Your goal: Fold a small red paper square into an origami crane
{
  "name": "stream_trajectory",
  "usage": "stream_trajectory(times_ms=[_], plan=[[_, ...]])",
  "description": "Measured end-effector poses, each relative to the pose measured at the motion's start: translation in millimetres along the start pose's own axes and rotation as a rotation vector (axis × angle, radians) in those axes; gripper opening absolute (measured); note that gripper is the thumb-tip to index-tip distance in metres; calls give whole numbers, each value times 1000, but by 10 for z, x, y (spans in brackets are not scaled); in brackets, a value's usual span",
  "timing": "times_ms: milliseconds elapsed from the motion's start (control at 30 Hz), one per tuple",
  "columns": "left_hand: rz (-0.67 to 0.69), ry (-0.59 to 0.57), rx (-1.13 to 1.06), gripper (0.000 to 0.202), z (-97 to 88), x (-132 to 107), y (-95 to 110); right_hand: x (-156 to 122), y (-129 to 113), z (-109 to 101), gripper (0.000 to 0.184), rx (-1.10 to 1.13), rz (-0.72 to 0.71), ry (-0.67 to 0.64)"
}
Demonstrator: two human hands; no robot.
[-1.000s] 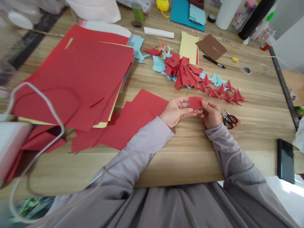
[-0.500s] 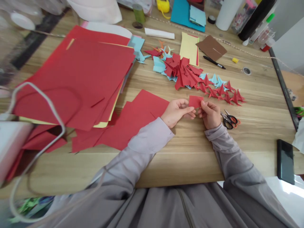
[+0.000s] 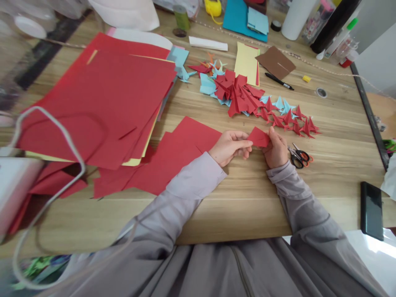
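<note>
A small folded piece of red paper [image 3: 259, 137] is held between my two hands, just above the wooden table. My left hand [image 3: 232, 145] pinches its left corner between thumb and fingers. The thumb and fingers of my right hand [image 3: 276, 147] are closed at its right edge. Flat red paper sheets [image 3: 182, 152] lie beside my left hand. Scissors [image 3: 299, 157] with black and orange handles rest right of my right hand. Beyond the hands, several pointed red folded paper pieces [image 3: 287, 119] stand in rows beside a pile of folded red paper [image 3: 236, 93].
A thick stack of large red sheets [image 3: 105, 103] covers the left side. White cable [image 3: 62, 136] loops at the front left. Yellow paper [image 3: 244, 62], brown paper [image 3: 275, 62], a black pen [image 3: 279, 81] and a tape ring [image 3: 321, 92] lie farther back. A phone [image 3: 371, 210] sits at the right edge.
The small red paper has turned so that a corner now points up, and it has shifted slightly right. My right thumb has lifted from its front. The things on the table stay put.
</note>
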State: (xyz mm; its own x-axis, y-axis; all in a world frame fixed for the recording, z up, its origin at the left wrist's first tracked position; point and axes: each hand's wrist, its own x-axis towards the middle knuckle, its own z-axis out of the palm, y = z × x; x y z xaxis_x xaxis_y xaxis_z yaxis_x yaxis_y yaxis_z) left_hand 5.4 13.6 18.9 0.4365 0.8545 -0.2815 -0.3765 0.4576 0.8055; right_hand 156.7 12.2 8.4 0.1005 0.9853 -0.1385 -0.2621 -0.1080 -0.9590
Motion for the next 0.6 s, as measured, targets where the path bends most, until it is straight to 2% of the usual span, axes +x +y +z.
stream_trajectory(times_ms=[100, 400, 600], plan=[[52, -23, 45, 10, 18, -5, -22, -21, 9, -20, 33, -11, -24, -31], [254, 219, 67, 23, -11, 62, -51, -88, 42, -28, 28, -169, -71, -130], [292, 240, 108, 24, 15, 54, -74, -127, 12, 40, 31, -179, -105, -147]])
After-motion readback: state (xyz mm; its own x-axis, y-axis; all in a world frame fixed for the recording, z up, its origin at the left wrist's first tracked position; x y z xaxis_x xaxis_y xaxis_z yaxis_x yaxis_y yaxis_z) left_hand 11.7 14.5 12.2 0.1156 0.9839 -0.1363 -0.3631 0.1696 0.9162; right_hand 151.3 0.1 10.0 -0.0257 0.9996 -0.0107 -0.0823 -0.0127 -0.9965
